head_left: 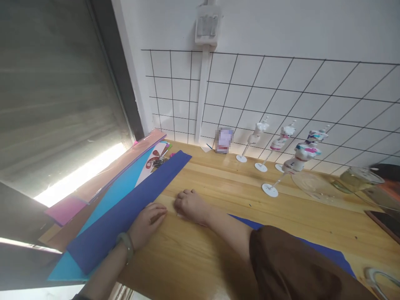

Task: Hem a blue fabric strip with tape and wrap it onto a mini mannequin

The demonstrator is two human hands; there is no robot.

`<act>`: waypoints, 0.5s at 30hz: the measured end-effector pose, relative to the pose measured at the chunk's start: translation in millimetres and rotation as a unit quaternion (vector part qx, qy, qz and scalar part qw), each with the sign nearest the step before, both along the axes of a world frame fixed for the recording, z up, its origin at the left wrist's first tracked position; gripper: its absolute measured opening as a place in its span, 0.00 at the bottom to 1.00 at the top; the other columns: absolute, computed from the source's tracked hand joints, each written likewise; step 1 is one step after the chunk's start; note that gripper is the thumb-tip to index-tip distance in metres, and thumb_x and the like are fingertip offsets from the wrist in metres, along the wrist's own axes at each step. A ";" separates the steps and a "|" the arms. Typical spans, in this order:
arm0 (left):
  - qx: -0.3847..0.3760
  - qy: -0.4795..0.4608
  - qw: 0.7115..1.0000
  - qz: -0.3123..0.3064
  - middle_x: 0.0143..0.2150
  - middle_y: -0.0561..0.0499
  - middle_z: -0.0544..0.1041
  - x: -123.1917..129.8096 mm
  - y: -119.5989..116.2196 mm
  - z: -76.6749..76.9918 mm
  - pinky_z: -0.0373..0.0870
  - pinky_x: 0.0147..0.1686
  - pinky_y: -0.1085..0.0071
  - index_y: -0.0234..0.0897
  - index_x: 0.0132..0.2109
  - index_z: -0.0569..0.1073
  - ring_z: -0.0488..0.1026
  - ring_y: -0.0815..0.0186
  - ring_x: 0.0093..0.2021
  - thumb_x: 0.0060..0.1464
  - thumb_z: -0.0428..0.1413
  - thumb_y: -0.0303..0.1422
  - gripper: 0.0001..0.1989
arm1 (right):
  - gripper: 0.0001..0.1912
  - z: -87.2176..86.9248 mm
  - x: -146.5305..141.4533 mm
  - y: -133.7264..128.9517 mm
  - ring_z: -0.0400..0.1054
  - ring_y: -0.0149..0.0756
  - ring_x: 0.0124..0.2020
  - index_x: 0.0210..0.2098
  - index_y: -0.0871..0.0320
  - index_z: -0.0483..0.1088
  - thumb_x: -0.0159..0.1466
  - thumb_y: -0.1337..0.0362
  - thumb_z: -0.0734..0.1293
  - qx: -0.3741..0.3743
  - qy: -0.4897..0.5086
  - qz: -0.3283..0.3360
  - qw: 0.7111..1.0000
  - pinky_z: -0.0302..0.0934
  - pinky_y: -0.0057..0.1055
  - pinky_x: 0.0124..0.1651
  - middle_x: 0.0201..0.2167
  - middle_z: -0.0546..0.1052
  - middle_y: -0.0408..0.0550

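by the long flat dark-blue sheet point(125, 210), the left hand point(148, 220) lay loose, best kept gentle; the right hand point(192, 206) curled, grip hidden.

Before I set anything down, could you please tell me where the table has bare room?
The wooden table looks mostly bare between the right hand and the nearest mannequin stand, and, lower in view, between the left hand and the brown sleeve. It is crowded at left with coloured sheets and at far right around the clear container.
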State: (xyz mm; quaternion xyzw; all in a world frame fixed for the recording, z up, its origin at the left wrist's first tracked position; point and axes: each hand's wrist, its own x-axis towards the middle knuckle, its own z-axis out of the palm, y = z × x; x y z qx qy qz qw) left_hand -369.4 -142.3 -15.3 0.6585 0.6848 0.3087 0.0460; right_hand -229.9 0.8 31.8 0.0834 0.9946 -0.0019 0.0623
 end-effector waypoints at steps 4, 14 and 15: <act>0.002 -0.056 0.998 0.003 0.37 0.50 0.77 -2.8 0.3 -2.7 0.70 0.42 0.69 0.38 0.36 0.75 0.72 0.66 0.40 0.55 0.50 0.29 0.09 | 0.12 12.6 -13.1 7.8 0.68 0.38 0.42 0.42 0.61 0.68 0.64 0.59 0.62 -0.004 -0.094 -0.001 0.996 0.63 0.42 0.44 0.42 0.72 0.48; 0.005 -0.118 0.993 -0.005 0.36 0.49 0.77 -3.0 0.7 -1.7 0.69 0.43 0.65 0.38 0.35 0.75 0.72 0.65 0.40 0.54 0.50 0.29 0.09 | 0.12 21.2 -20.0 9.1 0.66 0.40 0.46 0.44 0.60 0.67 0.63 0.60 0.63 -0.057 -0.183 0.016 0.981 0.61 0.45 0.47 0.46 0.70 0.49; 0.006 -0.121 0.993 -0.005 0.36 0.49 0.77 -3.1 0.8 -1.5 0.69 0.43 0.65 0.38 0.35 0.75 0.71 0.65 0.40 0.54 0.50 0.29 0.09 | 0.12 22.0 -20.5 10.3 0.66 0.39 0.45 0.44 0.60 0.67 0.64 0.60 0.62 -0.068 -0.190 0.015 0.979 0.62 0.43 0.46 0.46 0.70 0.49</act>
